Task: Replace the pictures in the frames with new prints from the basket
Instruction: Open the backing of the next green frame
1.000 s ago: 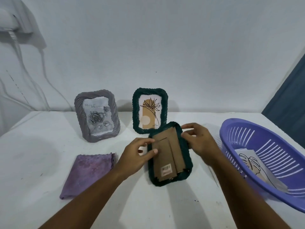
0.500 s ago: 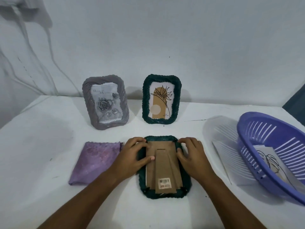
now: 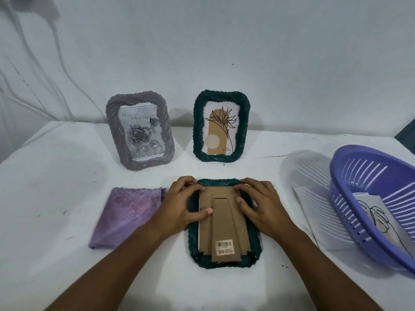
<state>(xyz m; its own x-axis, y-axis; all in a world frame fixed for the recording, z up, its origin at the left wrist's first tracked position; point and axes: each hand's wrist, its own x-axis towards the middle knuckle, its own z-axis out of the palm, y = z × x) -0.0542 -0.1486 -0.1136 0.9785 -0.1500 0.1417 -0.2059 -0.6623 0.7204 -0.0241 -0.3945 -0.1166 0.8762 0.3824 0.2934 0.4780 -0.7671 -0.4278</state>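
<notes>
Both hands point(image 3: 224, 209) flat on face-down green frame point(image 3: 224, 263) backing.

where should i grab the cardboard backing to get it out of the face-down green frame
Grip the cardboard backing at its top edge, coming from above on the far side. The face-down green frame leaves that edge exposed, while small tabs appear to pin the bottom corners.

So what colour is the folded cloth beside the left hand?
Purple with a faint mottled pattern, folded cloth, seen in the head view.

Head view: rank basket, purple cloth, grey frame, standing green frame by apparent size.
1. Basket, largest, though cut off by the picture edge and near the camera.
2. Purple cloth.
3. Grey frame and standing green frame: too alike to rank; grey looks marginally bigger.
</notes>
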